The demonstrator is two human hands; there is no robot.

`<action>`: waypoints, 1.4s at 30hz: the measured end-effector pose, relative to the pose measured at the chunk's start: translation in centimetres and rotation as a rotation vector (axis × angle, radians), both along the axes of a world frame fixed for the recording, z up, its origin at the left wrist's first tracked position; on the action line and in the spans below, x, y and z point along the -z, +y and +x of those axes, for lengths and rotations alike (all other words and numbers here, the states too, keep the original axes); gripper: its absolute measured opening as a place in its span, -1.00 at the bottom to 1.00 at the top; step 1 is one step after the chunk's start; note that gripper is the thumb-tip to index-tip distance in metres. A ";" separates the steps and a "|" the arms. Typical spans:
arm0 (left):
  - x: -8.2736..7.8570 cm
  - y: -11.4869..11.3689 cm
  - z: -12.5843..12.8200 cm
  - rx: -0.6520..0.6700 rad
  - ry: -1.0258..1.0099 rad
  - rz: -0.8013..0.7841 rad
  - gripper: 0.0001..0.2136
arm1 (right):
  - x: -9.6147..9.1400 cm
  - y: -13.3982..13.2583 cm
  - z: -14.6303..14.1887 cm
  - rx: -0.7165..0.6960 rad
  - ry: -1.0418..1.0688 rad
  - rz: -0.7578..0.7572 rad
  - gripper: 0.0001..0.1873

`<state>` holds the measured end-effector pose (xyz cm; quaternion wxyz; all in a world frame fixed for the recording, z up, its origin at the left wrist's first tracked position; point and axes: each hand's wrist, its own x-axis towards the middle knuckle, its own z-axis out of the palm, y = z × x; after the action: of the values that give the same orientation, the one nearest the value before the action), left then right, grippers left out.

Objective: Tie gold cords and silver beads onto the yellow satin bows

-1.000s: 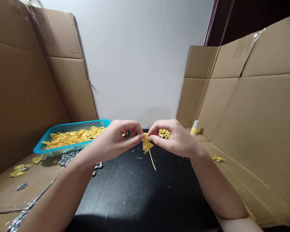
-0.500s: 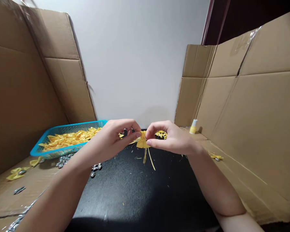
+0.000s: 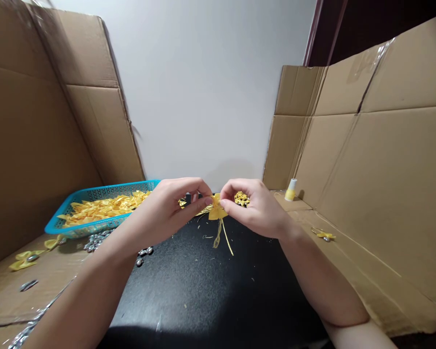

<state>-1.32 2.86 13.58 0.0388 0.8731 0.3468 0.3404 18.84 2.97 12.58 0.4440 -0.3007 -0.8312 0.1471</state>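
From my remote seat I count two cardboard walls, one on the left [image 3: 39, 145] and one on the right [image 3: 385, 169], around one black mat [image 3: 203, 291]. One blue basket [image 3: 107, 190] sits at the far left, heaped with yellow ribbon pieces [image 3: 101, 208], too many to count. My left hand [image 3: 163, 211] and right hand [image 3: 257, 208] meet above the mat's far end, each closed narrow, thumb against forefinger, on one yellow bow [image 3: 217, 211]. I judge the step to be cinching the bow's middle. The next move calls for a firm pinch and an even pull, so the folds don't slip. One thread spool [image 3: 291, 190] stands by the right wall. Two thin tails [image 3: 225, 241] hang from the bow, clear of the mat.
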 end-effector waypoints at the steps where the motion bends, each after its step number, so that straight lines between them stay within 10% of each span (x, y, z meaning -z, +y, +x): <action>1: 0.0 0.0 0.0 -0.006 0.004 0.002 -0.82 | 0.0 0.1 0.0 0.031 0.005 0.020 -0.89; 21: -0.3 -0.2 -0.2 -0.023 0.010 -0.002 -0.81 | 0.0 -0.1 0.2 0.112 -0.131 0.252 -0.87; 30: -0.6 -0.6 -0.1 -0.043 0.017 0.041 -0.81 | -0.5 2.0 1.5 -0.326 0.193 -0.368 -0.89; 42: -0.5 -0.5 0.0 -0.033 0.021 0.038 -0.80 | -0.2 0.2 0.1 -0.051 0.003 0.071 -0.89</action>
<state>-1.34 2.38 14.04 0.0131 0.8714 0.3550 0.3383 18.90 3.16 12.74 0.4518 -0.2630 -0.8426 0.1291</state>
